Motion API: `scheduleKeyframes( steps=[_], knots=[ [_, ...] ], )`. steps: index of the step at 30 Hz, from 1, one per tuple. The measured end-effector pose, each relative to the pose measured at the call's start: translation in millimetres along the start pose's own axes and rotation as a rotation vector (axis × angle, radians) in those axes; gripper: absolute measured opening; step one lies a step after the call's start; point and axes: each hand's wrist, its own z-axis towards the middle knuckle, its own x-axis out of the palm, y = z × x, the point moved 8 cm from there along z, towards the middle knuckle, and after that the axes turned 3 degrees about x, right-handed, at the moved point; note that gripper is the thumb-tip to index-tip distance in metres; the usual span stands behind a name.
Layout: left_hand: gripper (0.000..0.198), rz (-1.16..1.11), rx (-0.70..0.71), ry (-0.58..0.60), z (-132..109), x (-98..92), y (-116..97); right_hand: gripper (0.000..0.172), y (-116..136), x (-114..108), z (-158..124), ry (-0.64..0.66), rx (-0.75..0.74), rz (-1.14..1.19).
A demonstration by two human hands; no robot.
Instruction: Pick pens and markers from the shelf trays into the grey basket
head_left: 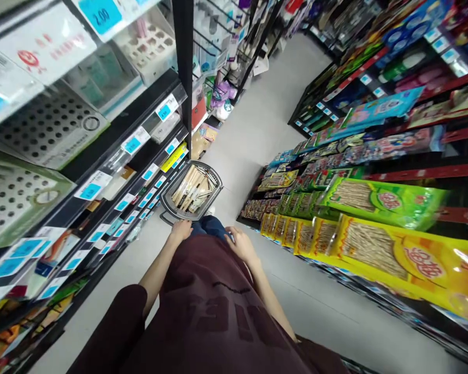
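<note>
The left hand (182,230) is at the near edge of a grey basket (181,213), just beside its handle (166,219); its fingers are bent out of view, so I cannot tell whether it grasps anything. The right hand (239,243) is released, fingers loosely bent, beside the blue trousers (212,227).

The basket is in front of the person's legs, next to the left shelf. In it lies a heap of long, thin, pale pieces (195,189), some with dark parts, too small to make out.

Nearer the camera, a dark maroon top (218,301) with large letters covers the body. To the left, the shelf (119,132) carries boxes and clear holders, with blue-and-white price tags (132,143) along its edges. To the right hang yellow packets (374,246), with a green packet (386,200) just above the nearest. The grey floor (249,124) runs between the two sides.
</note>
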Motion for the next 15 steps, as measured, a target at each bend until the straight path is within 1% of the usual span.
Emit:
scheduleKeyframes(
  steps=[3,6,8,11,15],
  knots=[
    [0.031,-0.059,0.025,0.032,15.3,14.7,-12.6,0.027,-10.6,6.2,10.1,0.049,0.021,-0.034],
    [0.032,-0.113,0.055,0.047,30.0,22.2,-24.1,0.028,-16.3,12.7,26.8,0.110,0.035,-0.073],
    [0.032,-0.140,0.058,0.061,40.8,26.9,-26.8,0.029,-18.5,16.2,38.2,0.147,0.034,-0.080],
    [0.030,-0.176,0.028,0.105,58.6,37.1,-20.8,0.031,-25.7,22.2,52.6,0.225,0.039,-0.054],
    [0.031,-0.248,-0.053,0.194,79.0,53.5,4.0,0.031,-51.8,30.0,69.2,0.334,0.109,-0.039]
  ],
)
